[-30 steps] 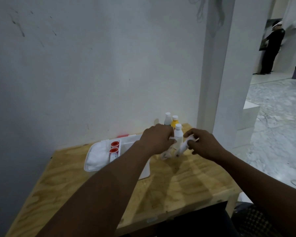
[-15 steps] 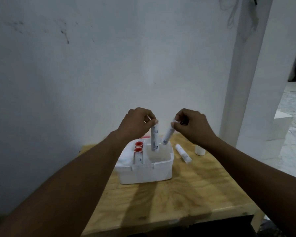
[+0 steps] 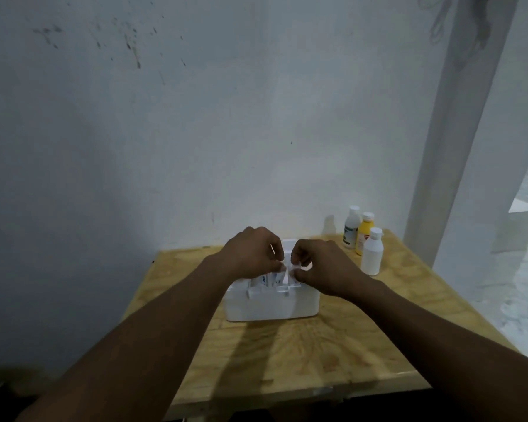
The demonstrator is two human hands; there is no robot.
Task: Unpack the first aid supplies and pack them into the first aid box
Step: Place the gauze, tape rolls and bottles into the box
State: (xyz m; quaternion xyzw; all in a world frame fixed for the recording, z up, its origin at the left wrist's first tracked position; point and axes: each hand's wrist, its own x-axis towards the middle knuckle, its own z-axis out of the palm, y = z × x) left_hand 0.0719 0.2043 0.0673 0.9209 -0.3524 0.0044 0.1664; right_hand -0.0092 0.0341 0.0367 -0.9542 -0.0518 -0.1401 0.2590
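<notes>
Tubes: small white tubes [image 3: 269, 280] with blue print stand inside the white first aid box [image 3: 272, 306], their tops at its rim.
Box: open, on the wooden table [image 3: 302, 354], near the back wall.
Left hand [image 3: 250, 254]: over the box — fingers pinched on a tube top.
Right hand [image 3: 320, 266]: just beside the left, fingertips pinched on a white tube end.
Bottles: two white bottles [image 3: 372, 252] and a yellow bottle [image 3: 365, 233] — upright, clustered at the table's far right corner, apart from the box.
</notes>
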